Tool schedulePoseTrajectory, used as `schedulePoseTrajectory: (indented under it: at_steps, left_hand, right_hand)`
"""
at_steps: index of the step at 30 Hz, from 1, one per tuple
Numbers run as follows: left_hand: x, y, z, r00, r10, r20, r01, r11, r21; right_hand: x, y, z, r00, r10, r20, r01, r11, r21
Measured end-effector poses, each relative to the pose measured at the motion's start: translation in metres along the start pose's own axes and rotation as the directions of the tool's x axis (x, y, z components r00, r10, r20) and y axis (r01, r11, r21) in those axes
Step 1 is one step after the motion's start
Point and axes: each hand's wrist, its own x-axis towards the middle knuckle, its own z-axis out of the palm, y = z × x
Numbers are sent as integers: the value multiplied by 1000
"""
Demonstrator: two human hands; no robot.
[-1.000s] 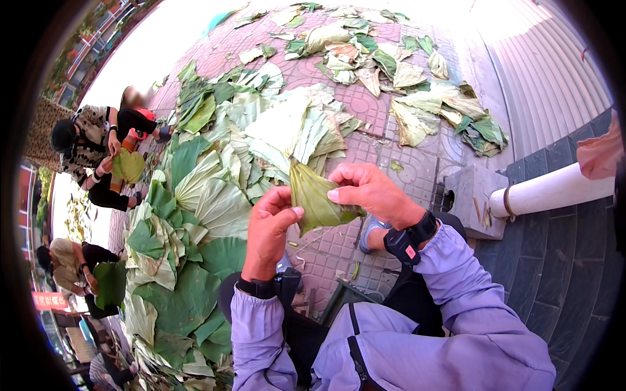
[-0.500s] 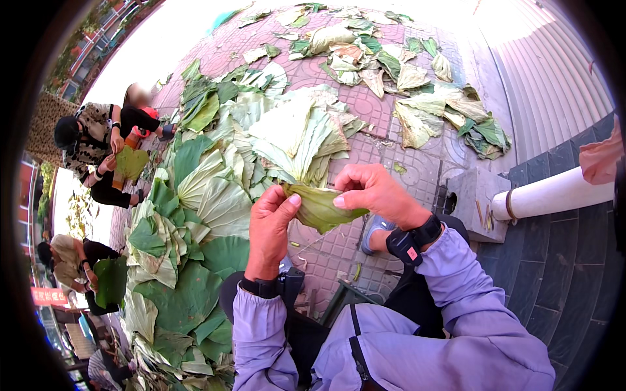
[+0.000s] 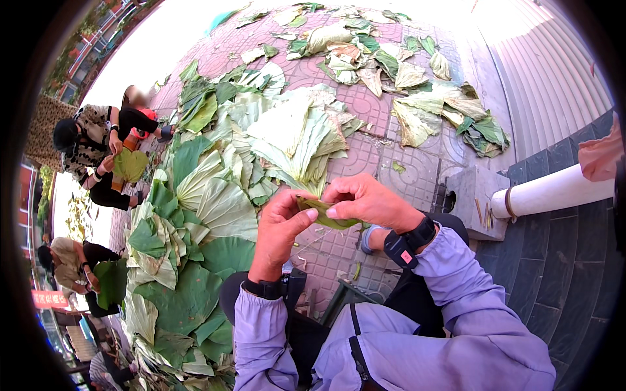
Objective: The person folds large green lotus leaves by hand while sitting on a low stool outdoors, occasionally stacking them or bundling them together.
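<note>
A folded green lotus leaf (image 3: 332, 221) is pinched between my two hands above the paving, in front of my knees. My left hand (image 3: 284, 221) grips its left end between thumb and fingers. Close beside it, my right hand (image 3: 372, 202) holds the upper edge with thumb and bent forefinger. Part of the leaf is hidden behind my fingers. Just beyond my hands lies a stack of pale, partly dried lotus leaves (image 3: 287, 133). More large leaves (image 3: 189, 296), dark green and pale, are heaped along my left side.
Loose wilted leaves (image 3: 450, 111) lie scattered ahead on the pink paving (image 3: 372, 159). To the right stand a stone block (image 3: 469, 195) and a white pipe (image 3: 554, 193). Two people at the left, one in a patterned shirt (image 3: 94, 130), one in beige (image 3: 68, 257), hold leaves.
My hands have drawn closer together, and the leaf is more tightly folded, with less of it showing. The left hand has shifted slightly to the right.
</note>
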Motion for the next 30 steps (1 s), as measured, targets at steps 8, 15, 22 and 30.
schedulePoseTrajectory:
  at_steps: [8, 15, 22, 30]
  left_hand:
    - [2, -8, 6, 1000, 4, -11, -3, 997, 81]
    - [2, -6, 2, 992, 62, -106, -51, 993, 105]
    - [2, 2, -5, 975, 113, -191, -103, 993, 61]
    - [2, 9, -22, 923, 212, -321, -205, 977, 56]
  right_hand:
    - [3, 2, 5, 994, -77, -83, 57, 973, -224]
    - [4, -1, 3, 999, -40, -3, 37, 938, -346]
    - [4, 3, -3, 995, 29, 93, 4, 940, -342]
    - [0, 5, -16, 996, 52, 74, -22, 929, -369]
